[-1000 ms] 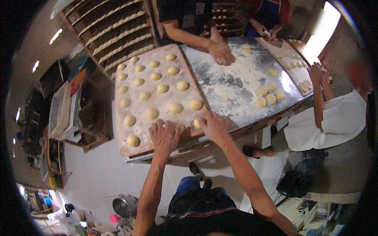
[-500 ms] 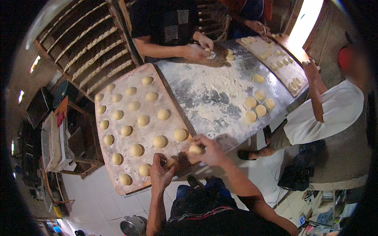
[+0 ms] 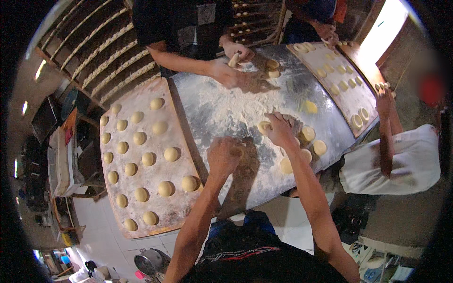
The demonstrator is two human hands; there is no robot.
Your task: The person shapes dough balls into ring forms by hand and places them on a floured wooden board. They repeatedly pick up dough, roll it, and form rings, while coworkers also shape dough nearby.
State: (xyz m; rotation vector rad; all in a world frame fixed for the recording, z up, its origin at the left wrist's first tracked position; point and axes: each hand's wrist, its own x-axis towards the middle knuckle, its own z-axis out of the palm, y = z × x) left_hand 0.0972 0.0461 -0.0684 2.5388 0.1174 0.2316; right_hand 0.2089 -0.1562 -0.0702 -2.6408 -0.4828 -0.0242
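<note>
Metal-topped table [image 3: 264, 188], floured [image 3: 236, 106], likely so dough wouldn't stick; we logged it as the biggest item. Slatted rack [image 3: 71, 79] stood behind it, upper left, its shelves carrying long pale strips, probably stacked to save room. Left board [image 3: 174, 207] held dough balls [image 3: 166, 188] in loose rows, none touching, presumably spaced to keep them separate. Right board [image 3: 348, 100] carried flattened ovals and rings. Metal pot [image 3: 150, 261] sat on the floor; we couldn't make out its contents. We put the left hand [image 3: 225, 155] low over the table, fingers curled in, blurred; couldn't tell whether they gripped anything. Right hand [image 3: 282, 128] had its fingers closed on a dough piece [image 3: 264, 127], held by one edge, perhaps to leave its face unmarked. We placed that piece over the floured top, near the dough discs [image 3: 319, 147], which lay clustered partly behind the right forearm.
</note>
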